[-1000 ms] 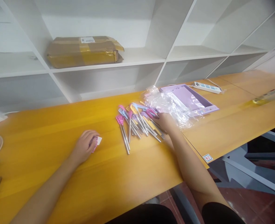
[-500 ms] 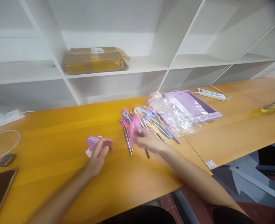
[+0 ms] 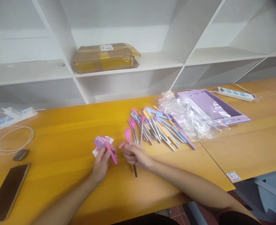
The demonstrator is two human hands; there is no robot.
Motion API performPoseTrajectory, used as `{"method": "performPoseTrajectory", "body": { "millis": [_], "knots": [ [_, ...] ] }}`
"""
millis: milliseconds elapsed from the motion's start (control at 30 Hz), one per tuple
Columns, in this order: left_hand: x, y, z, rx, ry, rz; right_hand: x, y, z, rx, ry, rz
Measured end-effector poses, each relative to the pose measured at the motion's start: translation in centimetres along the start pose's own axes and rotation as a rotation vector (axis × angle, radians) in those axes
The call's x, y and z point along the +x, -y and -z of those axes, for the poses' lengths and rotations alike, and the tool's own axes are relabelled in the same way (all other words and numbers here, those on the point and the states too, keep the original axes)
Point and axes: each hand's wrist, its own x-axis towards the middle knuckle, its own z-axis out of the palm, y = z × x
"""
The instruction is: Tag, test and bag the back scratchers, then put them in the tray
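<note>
My left hand (image 3: 102, 162) is closed round a pink tube-shaped handle (image 3: 111, 153), held slanted over a small heap of purple-and-white printed cards (image 3: 100, 142). A short gap away, my right hand (image 3: 136, 154) grips a back scratcher with a pink claw head (image 3: 127, 135); its dark rod end points down towards me. Behind the right hand lies a loose pile of back scratchers (image 3: 152, 125) with metal rods and pink, blue, yellow and purple heads. Colored tube handles (image 3: 170, 131) lie among them on the right.
Crumpled clear plastic bags (image 3: 191, 118) lie against a purple tray-like box (image 3: 242, 118). Power strips (image 3: 236, 93) sit at both sides. A phone (image 3: 9, 190), a small dark case (image 3: 21, 155) and a white cable (image 3: 32, 134) are on the left. A taped parcel (image 3: 105, 59) rests on the shelf.
The pink handle, earlier a blur by my right hand, is now in my left hand, which has closed. My right hand has moved slightly left and nearer me. The view has shifted left.
</note>
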Motion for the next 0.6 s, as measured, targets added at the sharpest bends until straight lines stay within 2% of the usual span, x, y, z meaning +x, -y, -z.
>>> {"method": "performPoseTrajectory", "body": {
  "millis": [100, 200, 267, 333, 433, 500, 600],
  "knots": [
    [-0.3, -0.5, 0.1, 0.021, 0.074, -0.006, 0.3, 0.6, 1.3, -0.049, -0.103, 0.205],
    [-0.5, -1.3, -0.4, 0.139, 0.282, 0.024, 0.4, 0.8, 1.8, -0.342, -0.162, 0.383],
    [-0.5, -1.7, -0.8, 0.180, 0.438, 0.086, 0.3, 0.3, 1.7, -0.423, -0.113, 0.339],
    [-0.4, -1.7, -1.0, 0.206, 0.520, 0.110, 0.2, -0.5, 1.4, -0.367, -0.024, 0.231],
    [-0.1, -1.3, -0.9, 0.154, 0.531, 0.177, 0.3, -1.4, 1.2, -0.243, -0.021, 0.162],
    [-0.1, -0.9, -0.6, 0.073, 0.520, 0.226, 0.4, -1.1, 1.4, -0.181, -0.123, 0.206],
    [-0.4, -0.8, -0.3, 0.026, 0.454, 0.183, 0.4, 1.0, 1.9, -0.109, -0.351, 0.351]
  ]
}}
